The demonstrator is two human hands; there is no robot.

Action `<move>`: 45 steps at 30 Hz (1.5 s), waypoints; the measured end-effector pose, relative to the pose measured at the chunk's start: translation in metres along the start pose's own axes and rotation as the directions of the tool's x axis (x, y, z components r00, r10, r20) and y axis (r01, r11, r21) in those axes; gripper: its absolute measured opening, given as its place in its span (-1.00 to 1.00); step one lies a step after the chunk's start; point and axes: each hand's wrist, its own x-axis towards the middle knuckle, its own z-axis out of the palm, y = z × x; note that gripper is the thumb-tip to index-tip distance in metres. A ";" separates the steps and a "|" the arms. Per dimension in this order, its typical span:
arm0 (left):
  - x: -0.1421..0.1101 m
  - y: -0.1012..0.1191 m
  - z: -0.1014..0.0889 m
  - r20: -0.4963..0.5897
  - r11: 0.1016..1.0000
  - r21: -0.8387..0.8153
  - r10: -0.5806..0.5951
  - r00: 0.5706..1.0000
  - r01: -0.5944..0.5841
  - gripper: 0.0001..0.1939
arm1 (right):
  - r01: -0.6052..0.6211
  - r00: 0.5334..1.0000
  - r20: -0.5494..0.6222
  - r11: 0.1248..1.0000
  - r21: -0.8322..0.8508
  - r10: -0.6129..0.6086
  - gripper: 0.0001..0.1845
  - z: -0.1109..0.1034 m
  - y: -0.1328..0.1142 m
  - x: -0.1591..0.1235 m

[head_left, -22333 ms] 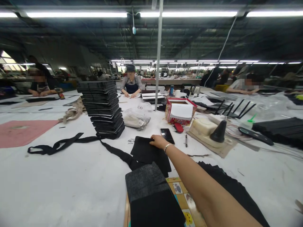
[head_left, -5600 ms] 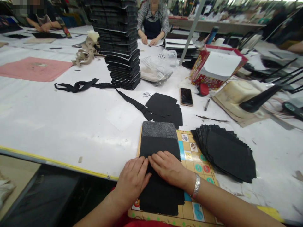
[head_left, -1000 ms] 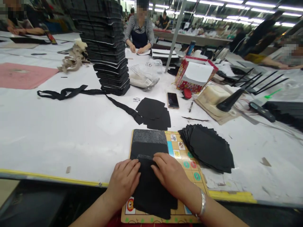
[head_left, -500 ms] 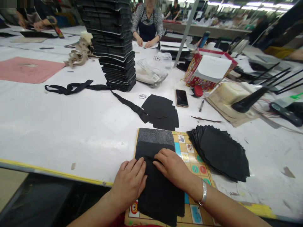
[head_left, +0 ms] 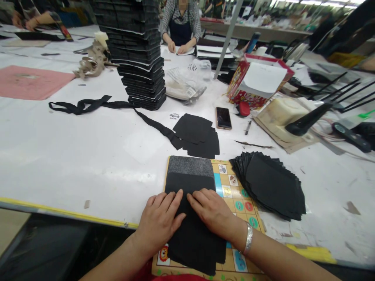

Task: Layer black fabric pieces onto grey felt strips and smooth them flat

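My left hand (head_left: 162, 214) lies on a black fabric piece (head_left: 196, 248) with its fingers stretched out. Opposite it, my right hand (head_left: 212, 210) rests on the same piece, fingers extended and slightly bent, fingertips near the left ones. The fabric piece lies over another black piece whose grey, fuzzy-looking strip (head_left: 190, 166) shows at the far end. Beneath them is a colourful game board (head_left: 230, 203) with animal pictures. A fanned pile of black pieces (head_left: 275, 187) sits right of my right hand, touching the board's edge.
Beyond the board lie two overlapping black pieces (head_left: 195, 128), a black strap (head_left: 158, 127) and a phone (head_left: 223, 118). A tall stack of black pieces (head_left: 140, 58) stands behind. A red box (head_left: 260, 82) and a black cone-tipped tool (head_left: 307, 119) are at right. A co-worker (head_left: 181, 29) sits opposite.
A second ago the fabric's far edge was raised between my hands, showing a grey underside; now it lies flat. My left fingers have straightened and spread. The view has shifted slightly.
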 end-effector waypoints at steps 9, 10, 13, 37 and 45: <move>0.001 -0.016 -0.008 -0.113 0.987 0.149 -0.052 0.992 0.068 -0.65 | -0.008 1.000 -0.010 0.999 -0.035 0.008 -0.71 0.000 -0.003 0.003; 0.001 -0.012 -0.005 -0.132 0.994 0.106 -0.001 0.991 0.015 -0.66 | -0.010 1.000 -0.015 0.999 -0.033 0.010 -0.71 0.000 -0.003 0.004; 0.003 0.002 0.005 -0.121 0.993 0.008 0.119 0.985 -0.119 -0.68 | -0.025 0.999 -0.026 0.999 -0.023 0.024 -0.73 -0.001 0.000 -0.001; 0.023 0.035 -0.004 0.269 0.932 0.237 0.207 0.941 -0.273 -0.41 | -0.031 0.999 -0.015 0.995 -0.095 0.030 -0.69 -0.011 0.020 -0.074; 0.022 0.034 -0.004 0.281 0.932 0.229 0.213 0.936 -0.281 -0.40 | -0.056 0.998 -0.039 0.992 -0.110 0.052 -0.69 -0.008 0.019 -0.078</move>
